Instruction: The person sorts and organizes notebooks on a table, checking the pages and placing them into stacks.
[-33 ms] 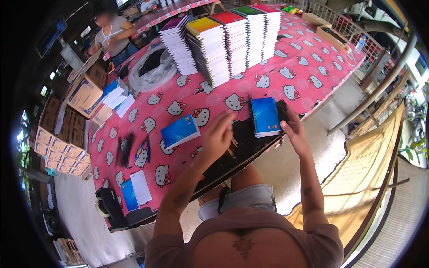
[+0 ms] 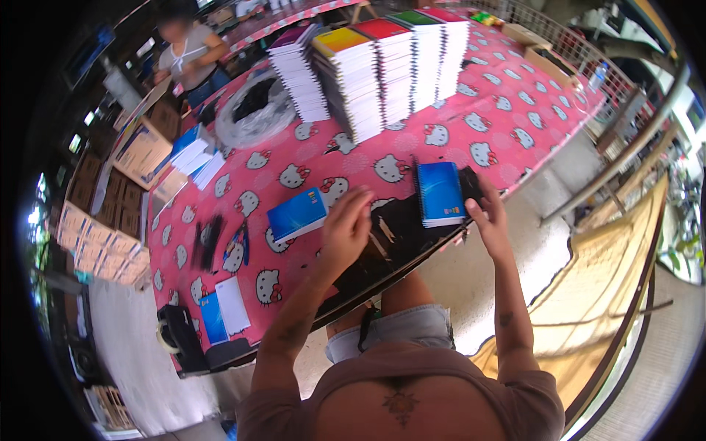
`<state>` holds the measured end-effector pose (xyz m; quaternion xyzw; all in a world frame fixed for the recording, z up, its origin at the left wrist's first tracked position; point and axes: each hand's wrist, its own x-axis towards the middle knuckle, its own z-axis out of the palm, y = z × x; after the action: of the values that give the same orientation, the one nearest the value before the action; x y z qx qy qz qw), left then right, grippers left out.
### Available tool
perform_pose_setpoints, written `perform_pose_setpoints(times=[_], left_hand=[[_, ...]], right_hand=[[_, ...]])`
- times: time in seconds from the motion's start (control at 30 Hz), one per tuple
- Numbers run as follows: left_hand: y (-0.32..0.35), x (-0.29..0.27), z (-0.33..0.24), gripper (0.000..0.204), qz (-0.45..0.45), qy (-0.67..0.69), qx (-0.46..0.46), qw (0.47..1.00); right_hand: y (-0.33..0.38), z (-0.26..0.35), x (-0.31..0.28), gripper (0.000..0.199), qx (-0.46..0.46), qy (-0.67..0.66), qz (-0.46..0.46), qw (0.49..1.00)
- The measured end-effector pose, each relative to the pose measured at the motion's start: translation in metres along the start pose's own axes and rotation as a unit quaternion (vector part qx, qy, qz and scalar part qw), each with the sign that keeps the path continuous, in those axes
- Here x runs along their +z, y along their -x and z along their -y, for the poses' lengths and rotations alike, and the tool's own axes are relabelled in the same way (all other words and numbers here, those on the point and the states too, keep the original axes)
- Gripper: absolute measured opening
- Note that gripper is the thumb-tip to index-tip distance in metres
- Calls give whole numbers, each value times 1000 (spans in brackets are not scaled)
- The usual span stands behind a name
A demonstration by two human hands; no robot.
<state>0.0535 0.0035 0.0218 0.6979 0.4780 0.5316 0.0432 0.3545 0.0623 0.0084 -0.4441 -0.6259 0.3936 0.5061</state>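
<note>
A blue spiral notebook (image 2: 440,192) lies on the black patch at the table's near edge, its black coil along the left side. My right hand (image 2: 491,222) is beside its right edge, thumb apart from the fingers; whether it touches the notebook I cannot tell. My left hand (image 2: 347,229) hovers over the table with loosely bent fingers and nothing visible in it. Just left of that hand lies a small stack of blue-covered booklets (image 2: 297,214), with no coil visible. Farther left are loose black coils (image 2: 208,242) and blue-handled pliers (image 2: 241,239).
Tall stacks of spiral notebooks (image 2: 357,88) stand at the back. A clear plastic bag (image 2: 254,117) holds something black. More blue booklets (image 2: 193,153) lie near cardboard boxes (image 2: 145,158). A tape dispenser (image 2: 180,338) sits at the near left corner. Another person (image 2: 193,62) stands far left.
My left hand has shifted left and slightly down, away from the spiral notebook and closer to the booklet stack. My right hand stays by the notebook's right edge.
</note>
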Motion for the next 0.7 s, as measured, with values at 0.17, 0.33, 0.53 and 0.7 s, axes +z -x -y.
perform_pose_setpoints(times=[0.17,0.33,0.53,0.7], left_hand=[[66,-129,15,25,-119,-205,-93,967],[161,-231,23,17,-178,-426,-311,831],[212,-276,24,32,-102,-487,-447,744],[215,-320,31,59,-76,-514,-511,685]], right_hand=[[10,56,62,39,-104,-37,48,993],[37,48,145,31,-118,-90,235,961],[69,61,217,34,-148,-72,392,905],[80,73,263,35,-182,-49,499,846]])
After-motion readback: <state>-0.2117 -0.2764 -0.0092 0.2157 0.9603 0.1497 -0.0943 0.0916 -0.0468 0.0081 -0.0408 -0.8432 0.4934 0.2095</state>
